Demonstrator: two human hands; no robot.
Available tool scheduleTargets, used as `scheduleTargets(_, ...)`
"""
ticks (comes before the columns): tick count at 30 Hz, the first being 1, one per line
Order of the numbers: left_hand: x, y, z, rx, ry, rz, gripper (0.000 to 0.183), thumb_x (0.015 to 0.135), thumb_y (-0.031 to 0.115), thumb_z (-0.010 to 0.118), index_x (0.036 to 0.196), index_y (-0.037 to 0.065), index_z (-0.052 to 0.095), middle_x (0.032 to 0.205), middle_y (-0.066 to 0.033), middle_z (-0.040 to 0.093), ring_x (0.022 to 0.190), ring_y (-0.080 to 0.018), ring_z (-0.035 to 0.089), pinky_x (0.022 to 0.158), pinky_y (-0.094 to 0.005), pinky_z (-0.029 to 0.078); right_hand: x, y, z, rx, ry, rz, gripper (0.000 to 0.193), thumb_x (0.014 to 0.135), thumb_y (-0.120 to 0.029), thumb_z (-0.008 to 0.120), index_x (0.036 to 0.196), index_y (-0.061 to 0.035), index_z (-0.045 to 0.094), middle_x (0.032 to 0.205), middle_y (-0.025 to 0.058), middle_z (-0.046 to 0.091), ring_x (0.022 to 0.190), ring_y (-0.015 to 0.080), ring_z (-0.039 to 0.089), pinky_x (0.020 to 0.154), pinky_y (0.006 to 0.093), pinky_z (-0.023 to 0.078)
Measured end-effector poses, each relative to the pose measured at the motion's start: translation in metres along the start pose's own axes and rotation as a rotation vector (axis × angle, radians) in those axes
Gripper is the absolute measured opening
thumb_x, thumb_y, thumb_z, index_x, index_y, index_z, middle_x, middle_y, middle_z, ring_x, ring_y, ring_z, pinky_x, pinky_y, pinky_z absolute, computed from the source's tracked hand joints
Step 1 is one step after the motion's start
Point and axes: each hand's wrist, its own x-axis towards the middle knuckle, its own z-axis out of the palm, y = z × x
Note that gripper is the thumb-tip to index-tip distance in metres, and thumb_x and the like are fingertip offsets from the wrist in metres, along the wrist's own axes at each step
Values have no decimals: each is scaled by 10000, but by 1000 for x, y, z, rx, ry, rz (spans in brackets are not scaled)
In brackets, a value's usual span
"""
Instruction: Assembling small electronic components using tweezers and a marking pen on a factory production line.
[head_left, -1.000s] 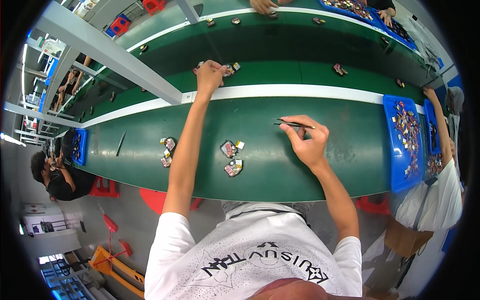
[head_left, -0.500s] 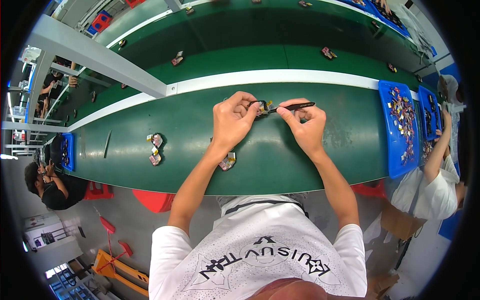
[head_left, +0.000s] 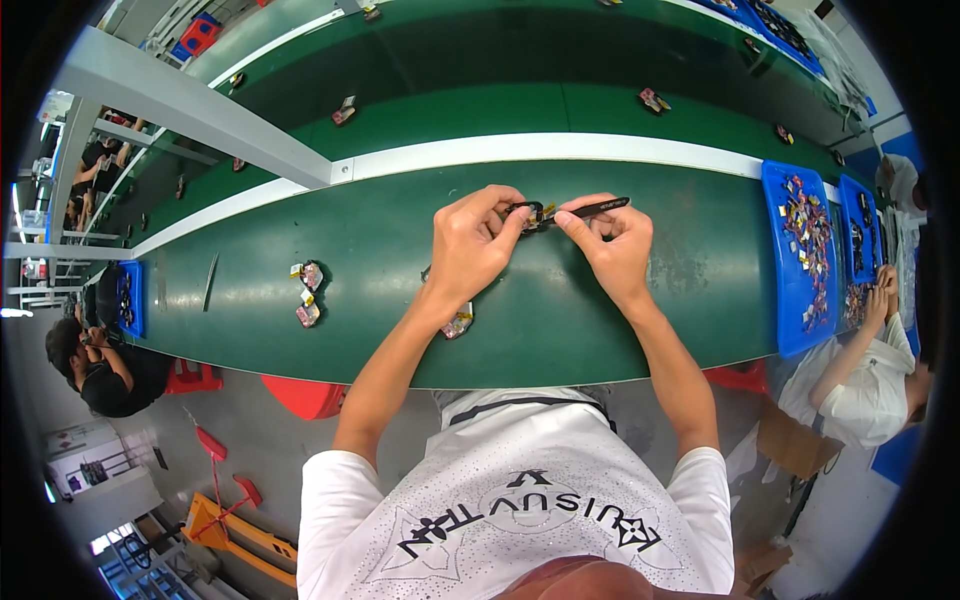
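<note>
Over the green bench my left hand (head_left: 478, 238) pinches a small black-framed electronic assembly (head_left: 537, 213) with yellow and silvery bits. Thumb and fingers cover part of it. From the right, my right hand (head_left: 612, 245) grips black tweezers (head_left: 598, 208), their tips at the assembly; the exact contact is too small to make out. Below my left wrist lies another small assembly (head_left: 460, 321), partly covered by the forearm. Farther left, two similar pieces (head_left: 311, 275) rest close together on the bench.
A blue tray (head_left: 783, 300) of small colourful parts stands at the right, with a second blue tray (head_left: 868, 262) behind it. Beyond the white rail (head_left: 560, 147), a green belt (head_left: 480, 110) carries spaced assemblies. Thin tweezers (head_left: 211, 282) lie left. Co-workers sit at both ends.
My hands stay together, with the assembly and tweezers shifted slightly. Pieces on the belt have moved a little left. The right co-worker's arm has lowered, hands now together by the trays.
</note>
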Motion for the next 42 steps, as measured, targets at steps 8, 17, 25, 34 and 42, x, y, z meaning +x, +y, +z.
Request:
scheduleTargets(8,-1,-1,1,62,-28,101,121,865,-6,742,975,-46,710,784,-101,710,554,-107,648,474,-227,475,4,1,-1,292,-44,150,83,888,22,743,946,65,702,896,130,747,770,121,713,653,204,548)
scheduleTargets(17,3,0,-7,-232,-120,-176,192,942,59,704,1087,-67,694,880,-127,732,627,-142,695,471,-223,491,8,-17,-12,364,-110,340,103,898,51,714,991,81,682,925,159,734,853,190,734,798,267,595)
scheduleTargets(25,6,0,-8,-565,-192,-359,229,990,78,649,1134,-101,653,931,-178,723,661,-196,726,468,-229,520,-2,-2,-7,262,-61,65,112,867,3,782,960,43,733,851,50,729,565,10,510,507,177,380)
scheduleTargets(34,4,-3,-6,-605,-174,-341,226,996,65,632,1141,-107,644,928,-180,722,674,-205,729,481,-240,542,-5,-10,-2,93,-8,-73,69,813,-1,826,860,12,777,812,1,722,505,-11,358,460,203,261)
scheduleTargets(42,3,-1,-6,-608,-154,-331,221,995,60,628,1139,-107,642,938,-184,720,677,-207,728,483,-244,547,-8,-13,-1,19,-19,-102,51,829,9,806,858,32,770,881,44,753,534,-2,413,476,196,287)
